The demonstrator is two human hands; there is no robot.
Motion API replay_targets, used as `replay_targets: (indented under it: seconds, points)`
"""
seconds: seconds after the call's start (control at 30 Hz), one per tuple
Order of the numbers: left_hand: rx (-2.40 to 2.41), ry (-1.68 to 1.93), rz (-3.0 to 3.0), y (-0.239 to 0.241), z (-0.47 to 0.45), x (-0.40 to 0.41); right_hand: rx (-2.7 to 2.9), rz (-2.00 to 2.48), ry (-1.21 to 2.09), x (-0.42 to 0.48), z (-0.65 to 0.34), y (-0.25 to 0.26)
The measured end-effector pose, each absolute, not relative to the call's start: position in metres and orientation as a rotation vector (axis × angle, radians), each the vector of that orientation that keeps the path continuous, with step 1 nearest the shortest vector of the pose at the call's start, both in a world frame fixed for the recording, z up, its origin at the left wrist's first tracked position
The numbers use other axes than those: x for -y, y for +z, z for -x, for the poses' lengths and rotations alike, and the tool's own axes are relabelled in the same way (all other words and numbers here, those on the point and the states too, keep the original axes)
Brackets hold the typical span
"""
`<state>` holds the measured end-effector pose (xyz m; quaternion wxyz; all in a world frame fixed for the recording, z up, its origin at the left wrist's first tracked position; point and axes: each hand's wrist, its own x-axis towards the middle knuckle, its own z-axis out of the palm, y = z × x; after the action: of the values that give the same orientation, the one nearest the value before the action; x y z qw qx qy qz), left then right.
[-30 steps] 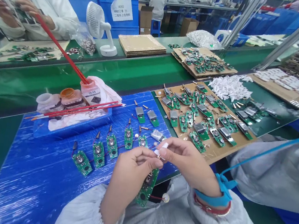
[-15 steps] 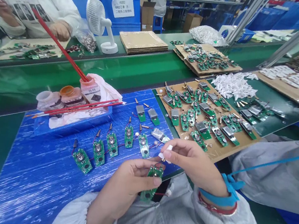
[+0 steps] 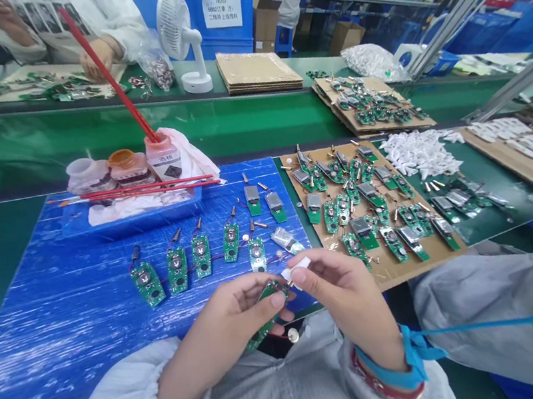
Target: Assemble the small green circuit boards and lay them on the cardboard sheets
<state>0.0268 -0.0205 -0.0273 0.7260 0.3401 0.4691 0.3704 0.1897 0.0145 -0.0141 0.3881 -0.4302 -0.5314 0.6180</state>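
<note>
My left hand (image 3: 233,309) grips a small green circuit board (image 3: 265,313) over the near edge of the blue mat (image 3: 76,318). A thin wire with a small round disc (image 3: 294,336) dangles from the board. My right hand (image 3: 340,292), with a blue strap on its wrist, pinches a small white part (image 3: 297,268) right above the board's top end. Several more green boards (image 3: 196,259) lie in a row on the mat just beyond my hands.
A blue tray (image 3: 137,216) holds small jars (image 3: 124,167), red-handled brushes (image 3: 147,187) and cloth. A cardboard sheet (image 3: 386,272) with several boards lies to the right, white parts (image 3: 418,153) beyond. A co-worker's sleeve (image 3: 494,296) is at right; another person sits across the green belt (image 3: 207,129).
My left hand has turned the board from hanging down to tilted up toward the white part in my right hand. The person at right has drawn a hand out of view.
</note>
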Motion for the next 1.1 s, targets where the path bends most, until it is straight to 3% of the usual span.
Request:
replay_targets:
  seconds: [0.23,0.53,0.73,1.1]
  points:
    - [-1.151,0.799,-0.966,-0.023,-0.026,0.021,1.420,1.133,1.420,-0.008,-0.186,-0.009]
    - [-1.058,0.892,-0.831,-0.030,-0.023,0.024,1.286,1.043,1.573,-0.012,-0.191,-0.013]
    - [-0.992,0.991,-0.801,-0.032,-0.022,0.022,1.373,0.947,1.408,-0.016,-0.195,-0.023]
    - [-1.358,0.928,-1.375,-0.027,-0.020,0.025,1.446,0.891,1.362,-0.019,-0.197,-0.021]
